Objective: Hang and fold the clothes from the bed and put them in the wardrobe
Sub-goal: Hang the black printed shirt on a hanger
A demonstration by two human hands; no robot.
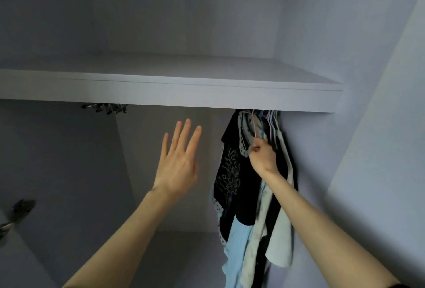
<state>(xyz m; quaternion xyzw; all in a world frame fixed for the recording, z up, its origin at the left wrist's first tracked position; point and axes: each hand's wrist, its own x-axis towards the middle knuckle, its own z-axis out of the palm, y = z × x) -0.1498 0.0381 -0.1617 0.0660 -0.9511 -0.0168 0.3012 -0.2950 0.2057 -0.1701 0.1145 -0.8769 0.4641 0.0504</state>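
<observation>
I look into an open wardrobe. Several garments hang bunched at the right end under the shelf (184, 94): a dark printed top (230, 172), a light blue piece (236, 241) and a pale grey one (281, 237). Their thin hangers (264, 122) hook somewhere behind the shelf edge; the rail is hidden. My right hand (262, 156) is raised among the clothes and pinches a hanger's wires just below the hooks. My left hand (178, 161) is held up in the bare middle of the wardrobe, fingers straight and spread, touching nothing.
The white shelf spans the wardrobe above the hanging space. A cluster of dark clips or hooks (105, 107) sits under the shelf at the left. A metal handle (16, 214) shows at the far left edge. The wardrobe's right wall (322, 172) is close behind the clothes.
</observation>
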